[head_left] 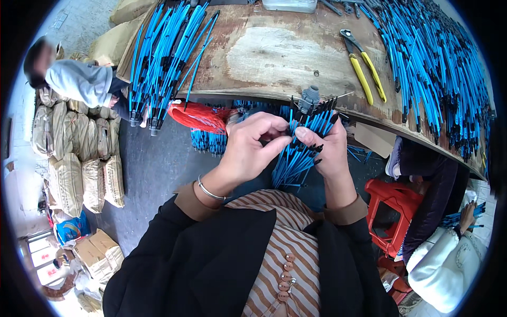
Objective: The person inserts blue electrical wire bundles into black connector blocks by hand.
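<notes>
The step in hand looks like picking through a bundle of blue sticks (293,165), clamped in the fingers of the right hand (334,150); the thumb and forefinger of the left hand (247,147) nearly meet at its left side, but whether they pinch one I cannot tell. A grey plastic piece (310,95) sits just beyond the fingers; the next move likely calls for a steady right grip.

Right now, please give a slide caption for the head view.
Right hand holds thin blue rods with black tips, left hand touching them, beside a brown wooden table.
</notes>
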### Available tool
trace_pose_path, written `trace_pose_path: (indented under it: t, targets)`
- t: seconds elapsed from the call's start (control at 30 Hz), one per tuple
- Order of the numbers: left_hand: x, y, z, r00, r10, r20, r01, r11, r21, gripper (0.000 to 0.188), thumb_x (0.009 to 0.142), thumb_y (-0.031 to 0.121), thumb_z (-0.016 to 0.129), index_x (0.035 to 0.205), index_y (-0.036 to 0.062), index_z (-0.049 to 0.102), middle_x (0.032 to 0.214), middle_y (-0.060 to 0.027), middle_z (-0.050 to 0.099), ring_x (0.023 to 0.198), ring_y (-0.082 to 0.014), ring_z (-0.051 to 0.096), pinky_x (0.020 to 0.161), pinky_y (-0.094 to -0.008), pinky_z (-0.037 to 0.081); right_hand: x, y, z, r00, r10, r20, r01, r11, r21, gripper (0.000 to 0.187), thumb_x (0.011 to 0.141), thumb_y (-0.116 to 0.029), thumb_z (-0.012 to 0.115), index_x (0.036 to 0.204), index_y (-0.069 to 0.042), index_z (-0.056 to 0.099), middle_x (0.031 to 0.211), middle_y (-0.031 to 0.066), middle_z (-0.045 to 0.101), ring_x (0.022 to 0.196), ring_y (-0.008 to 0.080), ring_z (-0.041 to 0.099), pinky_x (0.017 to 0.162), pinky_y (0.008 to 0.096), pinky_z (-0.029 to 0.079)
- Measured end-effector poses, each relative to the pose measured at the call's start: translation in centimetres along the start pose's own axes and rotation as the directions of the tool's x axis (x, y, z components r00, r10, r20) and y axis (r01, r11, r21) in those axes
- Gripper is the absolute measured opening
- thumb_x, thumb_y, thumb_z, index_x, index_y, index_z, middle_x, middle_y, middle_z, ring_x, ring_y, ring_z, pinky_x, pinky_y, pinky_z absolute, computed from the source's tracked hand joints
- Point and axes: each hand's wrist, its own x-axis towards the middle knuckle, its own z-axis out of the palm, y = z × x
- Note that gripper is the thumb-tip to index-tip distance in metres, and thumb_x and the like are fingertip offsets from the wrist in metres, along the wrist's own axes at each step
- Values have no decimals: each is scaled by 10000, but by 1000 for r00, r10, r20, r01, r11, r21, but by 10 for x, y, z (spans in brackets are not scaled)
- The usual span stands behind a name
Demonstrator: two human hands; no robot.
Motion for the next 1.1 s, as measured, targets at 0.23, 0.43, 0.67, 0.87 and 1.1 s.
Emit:
trace_pose_path:
  t: [0.23, 0.43, 0.67, 0.87, 1.1]
  targets:
    - [-10, 10, -3, 995, 40, -89, -33, 996, 79, 74, 746, -9, 634, 785, -22, 573, 767, -75, 560, 727, -143, 547, 641, -257, 446, -1, 2, -1, 999, 35, -7, -35, 999, 31, 335, 747, -23, 677, 1024, -25, 488, 868, 81, 633, 741, 143, 620, 690, 276, 517]
    - [-29, 10, 8, 966, -226, 128, 260, 846, -465, 49, 766, -22, 608, 796, -7, 571, 755, -42, 535, 665, -120, 509, 607, -247, 426, -2, 2, 1, 998, 57, -22, -56, 998, 27, 349, 743, -27, 681, 1033, -25, 487, 872, 88, 633, 756, 157, 625, 702, 294, 521]
    - [-1, -13, 14, 965, 15, -263, -101, 943, -316, 39, 784, 13, 630, 800, 4, 596, 750, -12, 538, 674, -79, 488, 583, -212, 405, -7, -5, 12, 1000, 20, 21, -19, 997, -68, 427, 716, -50, 709, 1083, -34, 493, 921, 35, 619, 809, 104, 589, 739, 256, 484]
    - [13, -30, -3, 994, 108, -18, -103, 867, -488, 226, 732, 46, 703, 920, 33, 579, 867, -11, 536, 711, -80, 492, 635, -209, 419, -7, -8, 14, 998, 30, 50, -27, 997, -69, 547, 699, -37, 726, 1185, -22, 477, 962, -13, 591, 833, 42, 526, 756, 207, 441]
    - [34, -13, -4, 995, -74, 74, 105, 725, -680, 516, 674, 74, 760, 1110, 59, 486, 919, -13, 537, 781, -94, 504, 736, -240, 446, -5, -8, 14, 994, 20, 103, -22, 1000, 19, 549, 700, -49, 729, 1188, -28, 478, 979, -5, 594, 848, 53, 536, 755, 213, 446]
